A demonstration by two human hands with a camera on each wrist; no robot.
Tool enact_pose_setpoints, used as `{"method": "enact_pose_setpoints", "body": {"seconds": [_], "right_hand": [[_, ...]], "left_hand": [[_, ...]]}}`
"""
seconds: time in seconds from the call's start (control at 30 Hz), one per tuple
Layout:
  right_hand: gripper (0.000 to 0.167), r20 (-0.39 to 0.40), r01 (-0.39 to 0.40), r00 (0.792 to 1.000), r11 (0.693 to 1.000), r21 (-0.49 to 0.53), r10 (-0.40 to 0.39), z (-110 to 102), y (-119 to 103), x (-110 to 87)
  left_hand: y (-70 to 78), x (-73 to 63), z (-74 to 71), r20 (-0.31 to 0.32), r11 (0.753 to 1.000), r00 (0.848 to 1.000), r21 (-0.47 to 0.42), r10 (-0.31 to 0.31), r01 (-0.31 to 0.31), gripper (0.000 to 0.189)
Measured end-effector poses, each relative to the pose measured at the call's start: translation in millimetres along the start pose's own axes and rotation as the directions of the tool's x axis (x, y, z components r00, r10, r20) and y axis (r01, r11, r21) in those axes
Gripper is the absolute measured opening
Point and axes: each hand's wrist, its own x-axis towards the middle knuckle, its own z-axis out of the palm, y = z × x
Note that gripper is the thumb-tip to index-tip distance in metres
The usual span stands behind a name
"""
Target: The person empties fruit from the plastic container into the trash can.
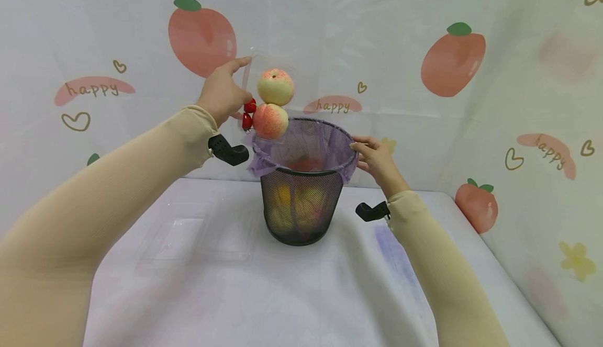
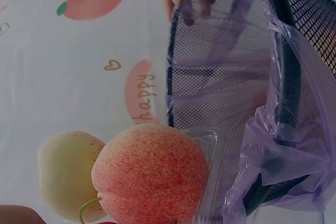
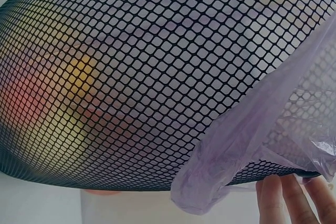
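Observation:
My left hand (image 1: 222, 91) grips a clear plastic tray (image 1: 251, 64) by its left side, holding it steeply tilted at the left rim of a black mesh basket (image 1: 301, 208). Two peaches (image 1: 270, 121) and small red fruits (image 1: 250, 106) are at the tray; in the left wrist view one peach (image 2: 152, 174) lies against its clear wall. A purple plastic bag (image 1: 264, 166) lines the basket and folds over its rim. My right hand (image 1: 379, 163) holds the rim's right side, fingers (image 3: 299, 200) over the edge. Yellow and reddish fruit (image 1: 308, 200) shows through the mesh.
Clear plastic trays (image 1: 202, 232) lie on the white table (image 1: 292, 294), left of the basket. Behind the table hangs a white cloth (image 1: 320, 38) printed with fruit and lettering.

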Motion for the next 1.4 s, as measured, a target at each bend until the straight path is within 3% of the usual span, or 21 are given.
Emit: {"method": "enact_pose_setpoints", "body": {"seconds": [1.4], "right_hand": [[0.047,-0.016,-0.034,0.999,0.999,0.019,0.034,0.1,-1.6,1.2]], "left_hand": [[12.6,3.7,4.4,-0.058,0.977,0.997,0.207,0.059,-0.046,0.085]]}}
